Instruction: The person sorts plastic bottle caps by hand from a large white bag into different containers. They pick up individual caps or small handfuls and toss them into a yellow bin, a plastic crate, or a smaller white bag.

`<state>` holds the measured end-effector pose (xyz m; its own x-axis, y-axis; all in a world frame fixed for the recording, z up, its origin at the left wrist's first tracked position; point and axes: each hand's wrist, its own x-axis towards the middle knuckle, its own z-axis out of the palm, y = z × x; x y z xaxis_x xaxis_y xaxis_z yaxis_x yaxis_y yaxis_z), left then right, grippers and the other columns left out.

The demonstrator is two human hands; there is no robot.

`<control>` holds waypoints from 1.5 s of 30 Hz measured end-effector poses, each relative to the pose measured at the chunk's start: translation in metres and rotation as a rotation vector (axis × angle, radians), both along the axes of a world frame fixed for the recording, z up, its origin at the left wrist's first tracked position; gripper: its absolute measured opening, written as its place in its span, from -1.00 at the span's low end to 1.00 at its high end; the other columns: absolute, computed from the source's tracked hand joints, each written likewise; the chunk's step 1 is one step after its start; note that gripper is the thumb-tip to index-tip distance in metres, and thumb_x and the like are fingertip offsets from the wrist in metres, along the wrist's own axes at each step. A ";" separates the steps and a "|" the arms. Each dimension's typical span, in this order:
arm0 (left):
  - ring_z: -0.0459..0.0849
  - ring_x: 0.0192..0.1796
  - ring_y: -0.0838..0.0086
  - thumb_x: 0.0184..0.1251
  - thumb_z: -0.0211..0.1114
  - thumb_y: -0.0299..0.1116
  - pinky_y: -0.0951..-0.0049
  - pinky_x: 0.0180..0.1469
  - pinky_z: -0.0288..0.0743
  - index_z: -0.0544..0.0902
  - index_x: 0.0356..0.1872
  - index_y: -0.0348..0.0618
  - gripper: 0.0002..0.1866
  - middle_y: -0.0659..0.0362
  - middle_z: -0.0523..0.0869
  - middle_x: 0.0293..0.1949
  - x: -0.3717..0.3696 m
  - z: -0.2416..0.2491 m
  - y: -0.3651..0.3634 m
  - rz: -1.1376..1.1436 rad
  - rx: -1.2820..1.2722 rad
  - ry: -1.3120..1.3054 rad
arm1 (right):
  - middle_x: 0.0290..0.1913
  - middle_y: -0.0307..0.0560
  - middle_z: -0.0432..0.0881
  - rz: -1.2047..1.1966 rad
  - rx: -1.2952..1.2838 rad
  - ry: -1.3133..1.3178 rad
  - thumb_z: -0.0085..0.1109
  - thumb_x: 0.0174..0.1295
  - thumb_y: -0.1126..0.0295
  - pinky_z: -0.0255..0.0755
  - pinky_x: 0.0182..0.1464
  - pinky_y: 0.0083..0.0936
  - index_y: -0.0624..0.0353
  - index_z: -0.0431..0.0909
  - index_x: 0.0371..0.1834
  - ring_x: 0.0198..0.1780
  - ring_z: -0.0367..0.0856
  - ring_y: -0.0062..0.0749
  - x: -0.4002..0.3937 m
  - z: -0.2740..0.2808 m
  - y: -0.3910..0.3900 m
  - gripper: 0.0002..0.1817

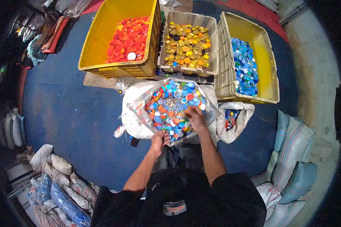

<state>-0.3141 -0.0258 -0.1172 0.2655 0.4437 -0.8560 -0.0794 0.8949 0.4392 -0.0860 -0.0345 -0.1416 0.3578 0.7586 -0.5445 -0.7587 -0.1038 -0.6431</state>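
A wide-mouthed plastic bag full of mixed-colour bottle caps stands open in front of me. My right hand reaches over the caps at the right side, its fingers bent down among them. An orange cap shows by its fingertips, but what they grip is hidden. At the near left rim is my left hand, with curled fingers close to the caps. I cannot make out what lies inside its fingers.
Behind the bag stand a yellow bin of red caps, a pale crate of yellow and gold caps, and a yellow bin of blue caps. A small white sack sits right. Stuffed sacks lie along both sides.
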 end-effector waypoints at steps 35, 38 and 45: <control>0.64 -0.34 0.29 0.15 0.25 -0.39 0.35 -0.26 0.51 0.55 -0.27 -0.21 -0.84 0.08 0.65 -0.35 0.075 -0.018 0.038 -0.135 0.749 0.439 | -0.53 -0.25 0.48 0.120 -0.158 -0.020 0.21 0.20 0.28 0.30 -0.48 -0.55 0.17 0.53 -0.33 -0.56 0.41 -0.56 0.024 0.029 -0.077 -0.82; 0.57 -0.37 0.37 0.23 0.10 -0.42 0.39 -0.20 0.53 0.55 -0.28 -0.18 -0.89 0.19 0.60 -0.37 0.059 0.002 0.030 0.166 0.228 -0.071 | -0.52 -0.28 0.48 0.331 -0.307 -0.438 0.26 0.17 0.30 0.28 -0.49 -0.59 0.21 0.58 -0.31 -0.54 0.42 -0.61 0.028 0.043 -0.046 -0.81; 0.59 -0.41 0.47 0.39 0.13 -0.20 0.44 -0.26 0.58 0.47 -0.44 -0.10 -0.75 0.22 0.58 -0.46 0.019 -0.008 -0.002 0.261 -0.122 -0.102 | -0.09 0.10 0.56 0.509 -0.305 -1.487 0.25 0.05 0.43 0.51 -0.07 -0.15 0.09 0.55 -0.09 -0.11 0.63 -0.01 0.044 0.007 0.014 -0.70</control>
<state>-0.2952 -0.0279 -0.1253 0.2437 0.4038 -0.8818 -0.3517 0.8841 0.3077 -0.0421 -0.0208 -0.1346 0.4389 0.8923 -0.1056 0.6462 -0.3951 -0.6530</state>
